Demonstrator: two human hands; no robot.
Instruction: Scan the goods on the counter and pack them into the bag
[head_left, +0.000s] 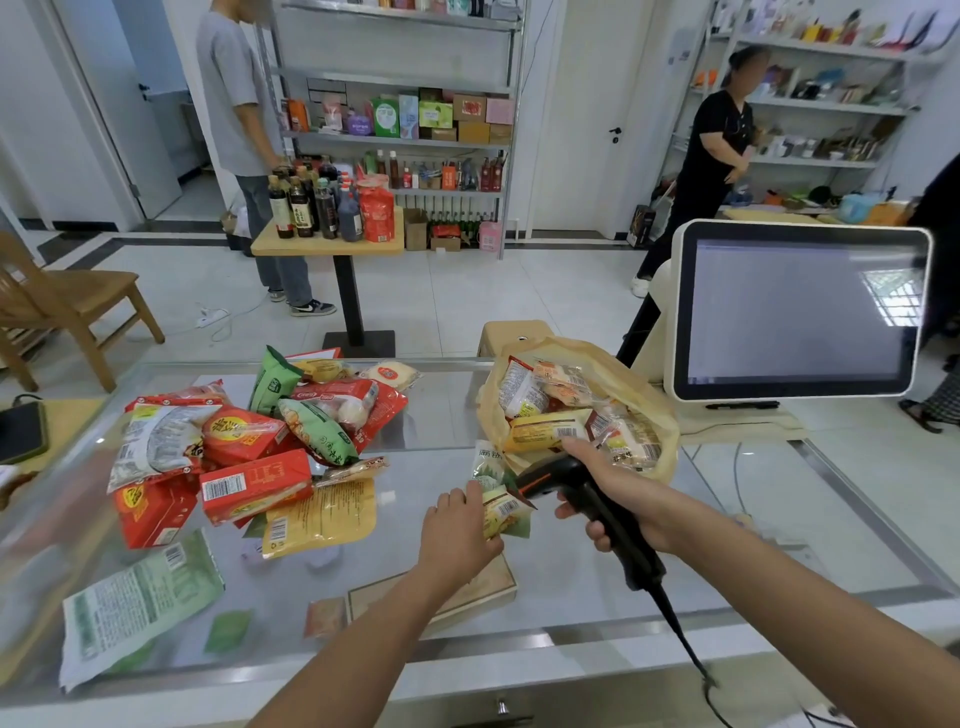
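Observation:
My left hand (457, 530) grips a small yellow and green snack packet (506, 512), barcode side up, just above the glass counter (571, 582). My right hand (618, 499) holds a black barcode scanner (566, 486) whose head points at that packet from a few centimetres away. Behind the scanner stands a tan bag (654, 410), open and filled with several packets. A pile of unpacked goods (260, 447) in red, green and yellow wrappers lies on the counter's left half.
A white touchscreen register (800, 312) stands at the right behind the bag. A green-white packet (135, 608) lies at the near left edge and a dark phone (21, 431) at far left. The scanner's cable (685, 644) runs toward me. Two people stand by shelves beyond.

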